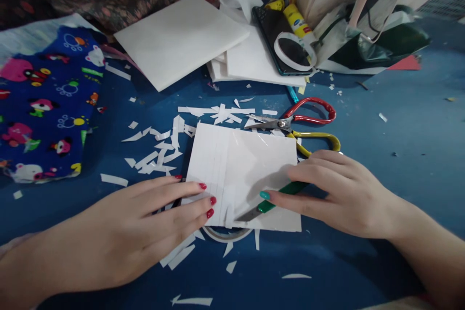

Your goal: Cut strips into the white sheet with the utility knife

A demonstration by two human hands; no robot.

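A white foam sheet [250, 164] lies on the blue table in front of me, scored with parallel cuts along its left part. My left hand [145, 223] rests flat on the sheet's left edge, fingers stretched out and pressing down. My right hand [337, 189] grips a green-handled craft knife [269, 203], forefinger along its back. The blade tip touches the sheet near its lower edge. A ring of tape [227, 235] peeks out from under the sheet's lower edge.
Red-handled scissors [301, 116] and yellow-handled ones [319, 140] lie just behind the sheet. Several white offcuts [160, 155] litter the table. Further back lie white foam boards [181, 38], a phone with a tape ring [290, 53], a glue stick and bags. Patterned blue cloth [43, 106] lies left.
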